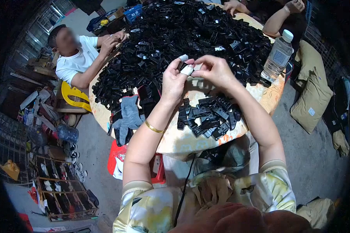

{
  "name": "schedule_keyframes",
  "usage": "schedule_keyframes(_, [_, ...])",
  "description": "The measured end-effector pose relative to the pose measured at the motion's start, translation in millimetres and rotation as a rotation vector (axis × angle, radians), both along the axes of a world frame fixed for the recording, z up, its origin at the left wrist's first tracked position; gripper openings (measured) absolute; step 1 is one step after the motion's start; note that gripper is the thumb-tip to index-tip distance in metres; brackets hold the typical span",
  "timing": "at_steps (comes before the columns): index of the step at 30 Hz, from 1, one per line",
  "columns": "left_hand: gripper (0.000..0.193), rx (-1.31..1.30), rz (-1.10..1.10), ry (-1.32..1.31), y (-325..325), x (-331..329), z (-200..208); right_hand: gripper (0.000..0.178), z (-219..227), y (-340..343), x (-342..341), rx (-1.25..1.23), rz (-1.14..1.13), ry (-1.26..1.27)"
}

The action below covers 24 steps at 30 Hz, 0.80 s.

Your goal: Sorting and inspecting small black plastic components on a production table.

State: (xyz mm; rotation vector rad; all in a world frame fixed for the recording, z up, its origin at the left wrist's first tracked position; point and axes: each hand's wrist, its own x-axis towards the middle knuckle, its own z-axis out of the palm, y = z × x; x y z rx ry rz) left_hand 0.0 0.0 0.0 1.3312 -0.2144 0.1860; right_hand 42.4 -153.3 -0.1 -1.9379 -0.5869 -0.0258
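Workroom, concrete floor (295, 147), round table (268, 99) mostly buried under one black heap (182, 31); take that heap as your landmark. Your left hand (173, 83) and right hand (218, 73) meet fingertip to fingertip at its near edge, fingers bent as for a pinch. White covers (187, 70) on two of your left fingertips. Something dark shows between the tips, too small and too hidden to name; cannot tell whether you have a piece gripped.

Just this side of the heap, between your forearms: small pile (210, 116) of black pieces, bare table showing in the gap. Progress, by judgement: a small share sits apart, the far greater share lies in the heap. Which lot is worked and which is waiting, cannot tell.

Pieces look hard, plastic-like, mostly oblong, some with slots, a few catching the light; they lie every which way.

Farther out: grey glove (128, 116) at the heap's near left edge; clear bottle (278, 58), pale cap, at its right edge. Co-worker (76, 60) in white left of the heap, hands by its rim; another person's arm (276, 24) beyond its far right.
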Motion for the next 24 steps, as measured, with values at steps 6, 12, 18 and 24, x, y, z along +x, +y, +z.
schedule_keyframes(6, [0.035,0.094,0.000,-0.028,6,1,4,0.024,8,-53,32,0.387,-0.153,-0.060])
schedule_keyframes(12, [0.039,0.726,-0.098,-0.123,-1,-7,-1,0.035,5,-68,28,-0.378,-0.147,-0.273])
schedule_keyframes(18, [0.039,1.163,-0.469,-0.351,-6,-20,-18,0.026,-4,-39,13,-0.803,-0.116,-0.424])
schedule_keyframes(24, [0.026,0.997,-0.059,-0.209,5,2,-5,0.016,-31,-21,25,-0.541,0.039,-0.537])
